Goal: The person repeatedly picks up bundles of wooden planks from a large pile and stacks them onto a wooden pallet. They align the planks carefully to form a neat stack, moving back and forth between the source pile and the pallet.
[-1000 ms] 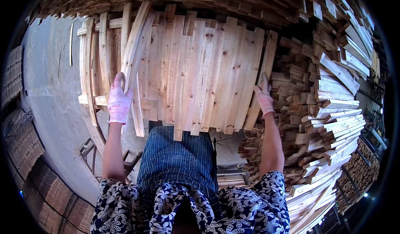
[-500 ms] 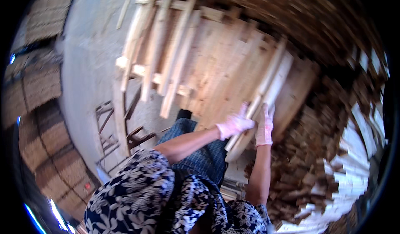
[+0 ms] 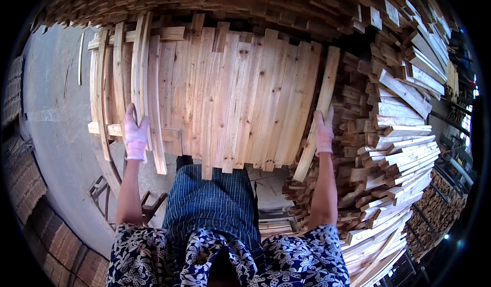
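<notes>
Through the head view I find both gloved hands set well apart, near the left and right ends of a row of pale boards (image 3: pixel 240 103) laid side by side. The left hand (image 3: pixel 136 133) has its grip closed, thumb and fingers around the near part of a left slat (image 3: pixel 137 72); holding low there, I judge, keeps the length steerable. The right hand (image 3: pixel 324 131) has its thumb on the right slat (image 3: pixel 325 85), fingers by its right edge. I cannot tell whether that grip is closed. The right slat is tilted, far end rightward, just beside the row.

At the left, loose slats lie over a near crosspiece (image 3: pixel 116 130), presumably placed within reach. The boards' near ends are uneven, probably from differing lengths. Stacked timber (image 3: pixel 353 113) stands to the right, close to the right hand.
</notes>
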A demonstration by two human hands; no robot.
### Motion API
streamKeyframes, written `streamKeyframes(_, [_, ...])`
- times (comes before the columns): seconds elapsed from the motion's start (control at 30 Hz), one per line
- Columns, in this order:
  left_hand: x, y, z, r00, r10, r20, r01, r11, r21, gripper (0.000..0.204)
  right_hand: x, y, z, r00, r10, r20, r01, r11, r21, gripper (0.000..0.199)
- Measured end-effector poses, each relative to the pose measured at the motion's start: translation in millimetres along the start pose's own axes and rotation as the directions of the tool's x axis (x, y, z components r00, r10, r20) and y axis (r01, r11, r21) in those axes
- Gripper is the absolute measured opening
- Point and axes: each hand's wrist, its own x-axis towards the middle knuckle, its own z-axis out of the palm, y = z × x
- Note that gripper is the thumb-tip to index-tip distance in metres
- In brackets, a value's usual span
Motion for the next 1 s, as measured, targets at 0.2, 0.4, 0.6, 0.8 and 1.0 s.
streamKeyframes(0.2, [45, -26, 14, 0.986, -0.166, -0.007, 0.166, 0.985, -0.041, 0.080, 56, 73, 28, 0.997, -0.062, 0.036, 0.062, 0.998, -0.002, 0.082])
streamKeyframes(0.4, [51, 1, 12, 0.998, -0.019, 0.063, 0.026, 0.993, -0.118, 0.078, 79, 120, 25, 0.998, -0.056, 0.024, 0.051, 0.979, 0.196, 0.079])
streamKeyframes(0.6, [-7, 17, -2, 0.998, 0.002, -0.062, -0.013, 0.984, -0.180, 0.076, 54, 56, 30, 0.967, 0.181, 0.181, -0.213, 0.962, 0.173, 0.074])
streamKeyframes(0.8, [-13, 35, 33, 0.998, -0.063, 0.011, 0.048, 0.843, 0.536, 0.083, 61, 59, 15, 0.994, 0.102, -0.040, -0.109, 0.941, -0.320, 0.080])
streamKeyframes(1.0, [-16, 68, -28, 0.959, -0.267, 0.095, 0.245, 0.950, 0.195, 0.080, 16, -32, 102, 0.873, -0.440, 0.209, 0.463, 0.614, -0.639, 0.052])
